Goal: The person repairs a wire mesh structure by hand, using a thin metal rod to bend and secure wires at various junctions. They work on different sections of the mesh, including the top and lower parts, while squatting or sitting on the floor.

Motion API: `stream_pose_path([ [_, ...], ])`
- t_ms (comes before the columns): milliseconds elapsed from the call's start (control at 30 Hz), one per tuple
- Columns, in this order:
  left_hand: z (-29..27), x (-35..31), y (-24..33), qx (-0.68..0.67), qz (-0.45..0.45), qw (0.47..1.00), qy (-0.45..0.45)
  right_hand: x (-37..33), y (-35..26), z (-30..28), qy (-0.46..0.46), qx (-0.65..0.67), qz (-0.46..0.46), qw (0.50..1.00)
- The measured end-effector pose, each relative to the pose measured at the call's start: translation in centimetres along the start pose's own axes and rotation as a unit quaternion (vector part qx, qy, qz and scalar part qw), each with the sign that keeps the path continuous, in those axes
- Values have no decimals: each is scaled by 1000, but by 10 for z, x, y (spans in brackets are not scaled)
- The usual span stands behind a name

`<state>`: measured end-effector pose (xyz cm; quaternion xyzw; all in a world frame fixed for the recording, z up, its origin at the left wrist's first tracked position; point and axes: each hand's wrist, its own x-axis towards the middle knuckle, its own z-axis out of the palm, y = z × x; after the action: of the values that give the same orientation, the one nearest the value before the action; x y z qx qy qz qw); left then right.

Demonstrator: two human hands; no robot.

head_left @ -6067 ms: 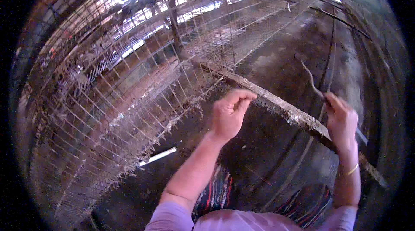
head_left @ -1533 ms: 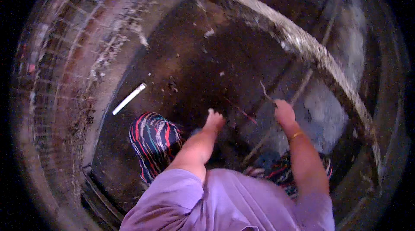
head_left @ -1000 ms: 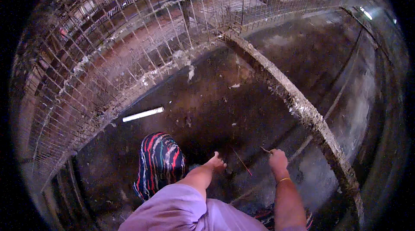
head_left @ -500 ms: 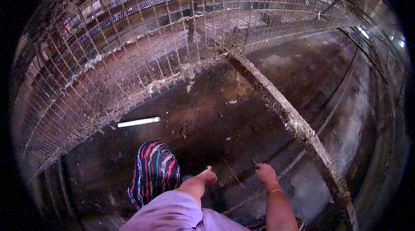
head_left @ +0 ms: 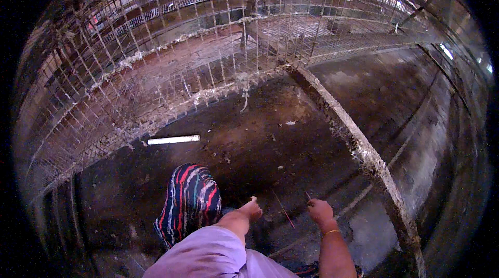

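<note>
My left hand [head_left: 252, 209] is closed low in the middle, the thumb pointing up. Whether anything lies inside its curled fingers is hidden. To its right my right hand [head_left: 318, 210], with a thin bangle at the wrist, is closed on a thin stick [head_left: 307, 195], whose short end pokes out above the fingers. Between the two hands a thin reddish strand [head_left: 284, 209] runs slantwise, apart from both. I cannot tell if it lies on the floor. My knee under dark striped cloth [head_left: 193, 195] is bent beside my left forearm.
A dusty wire mesh cage [head_left: 171, 75] spans the far side and the left. A dirt-crusted beam [head_left: 358, 145] slants from it down to the right. A white tube [head_left: 173, 140] lies on the dark floor [head_left: 249, 148] near the mesh.
The cage, beam and white tube appear slightly farther right as the view shifts. Both hands keep nearly the same place and closed shape.
</note>
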<state>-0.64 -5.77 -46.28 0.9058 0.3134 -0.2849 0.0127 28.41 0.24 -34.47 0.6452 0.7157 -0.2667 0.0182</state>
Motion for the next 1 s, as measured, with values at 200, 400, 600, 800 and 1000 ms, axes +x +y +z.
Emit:
stream_pose_path([
  [200,30,11,2,-19,-20,999,26,-5,-12,3,-12,1,-38,999],
  [400,-10,-9,-10,-426,-143,893,-24,-16,-36,0,-68,-20,-35,997],
  [600,-128,-8,-38,-319,-66,932,-156,-2,-24,31,-152,112,-101,977],
  [800,-213,-18,-84,-169,-27,982,-85,-15,-74,-2,-160,189,-73,966],
  [1000,-245,-45,-101,-257,-38,966,8,-10,-59,1,-4,233,-128,964],
])
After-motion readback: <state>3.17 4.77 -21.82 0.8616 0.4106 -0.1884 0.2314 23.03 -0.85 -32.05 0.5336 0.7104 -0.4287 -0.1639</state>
